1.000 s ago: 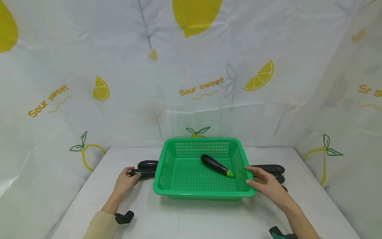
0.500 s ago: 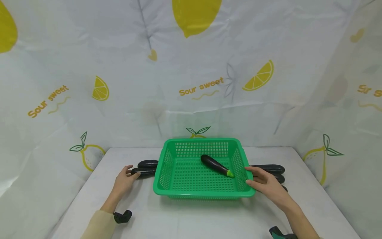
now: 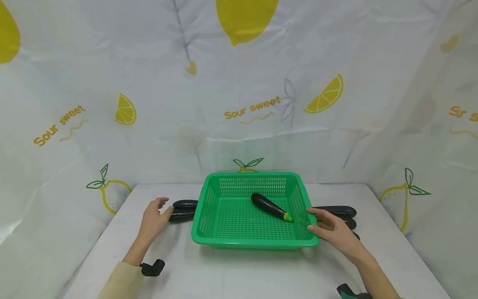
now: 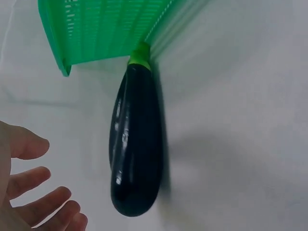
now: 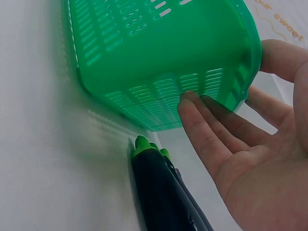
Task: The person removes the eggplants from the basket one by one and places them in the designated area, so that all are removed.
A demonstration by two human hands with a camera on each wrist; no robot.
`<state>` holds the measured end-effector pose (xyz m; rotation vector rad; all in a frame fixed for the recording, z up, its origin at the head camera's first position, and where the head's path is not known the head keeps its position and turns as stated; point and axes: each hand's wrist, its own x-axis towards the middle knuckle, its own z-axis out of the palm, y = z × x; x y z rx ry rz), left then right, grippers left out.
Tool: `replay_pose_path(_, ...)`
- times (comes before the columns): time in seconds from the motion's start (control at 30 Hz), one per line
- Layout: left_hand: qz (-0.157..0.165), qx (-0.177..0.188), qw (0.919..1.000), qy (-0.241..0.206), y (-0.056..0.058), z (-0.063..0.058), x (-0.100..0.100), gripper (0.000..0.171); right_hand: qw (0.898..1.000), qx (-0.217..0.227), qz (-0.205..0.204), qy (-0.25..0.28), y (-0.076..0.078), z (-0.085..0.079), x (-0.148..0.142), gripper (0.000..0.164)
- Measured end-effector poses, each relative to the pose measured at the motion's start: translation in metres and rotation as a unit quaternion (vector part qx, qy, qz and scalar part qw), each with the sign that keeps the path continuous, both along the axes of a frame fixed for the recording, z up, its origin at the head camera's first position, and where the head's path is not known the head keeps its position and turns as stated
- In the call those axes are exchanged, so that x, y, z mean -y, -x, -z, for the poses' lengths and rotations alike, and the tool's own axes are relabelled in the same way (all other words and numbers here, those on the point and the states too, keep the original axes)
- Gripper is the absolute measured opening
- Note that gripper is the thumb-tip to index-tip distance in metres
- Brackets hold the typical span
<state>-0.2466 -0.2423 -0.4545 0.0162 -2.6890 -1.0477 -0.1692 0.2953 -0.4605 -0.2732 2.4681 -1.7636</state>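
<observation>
A green plastic basket (image 3: 254, 241) stands mid-table, with one dark purple eggplant (image 3: 267, 205) lying inside. My right hand (image 3: 337, 234) holds the basket's right rim; in the right wrist view, some fingers (image 5: 202, 127) lie against its outer wall. Left of the basket lie two eggplants side by side, a rear one (image 3: 184, 204) and a front one (image 3: 182, 215), their green ends hidden from the head view. Beside them is my left hand (image 3: 153, 220), holding nothing; the left wrist view shows its loosely spread fingers (image 4: 45, 204) apart from the near eggplant (image 4: 137, 139).
Several more eggplants (image 3: 337, 211) lie right of the basket, partly behind my right hand; their green stem ends (image 5: 142, 144) point at it. A white cloth printed with lemons (image 3: 239, 145) hangs behind and around the white table (image 3: 239, 274).
My left hand has come off the end of the front left eggplant and moved slightly back and up. The right hand and the basket look unmoved.
</observation>
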Motion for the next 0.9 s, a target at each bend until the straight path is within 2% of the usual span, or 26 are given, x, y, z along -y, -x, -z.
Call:
replay_pose_path(0.27,0.050,-0.067,0.9963,-0.019,-0.002,-0.023,-0.024,0.038,1.000,0.001,0.008,-0.015,0.001,0.001,0.000,0.059)
replay_pose_path(0.6,0.132,-0.113,0.9839,-0.042,-0.006,-0.051,-0.061,0.034,1.000,0.000,0.004,-0.011,0.000,-0.002,0.000,0.059)
replay_pose_path(0.77,0.174,-0.121,0.9764,-0.044,-0.004,-0.064,-0.079,0.033,1.000,-0.002,-0.002,-0.004,0.000,-0.003,0.000,0.060)
replay_pose_path(0.9,0.212,-0.112,0.9700,-0.042,0.000,-0.073,-0.092,0.035,1.000,0.002,-0.002,-0.003,-0.001,-0.003,0.000,0.060)
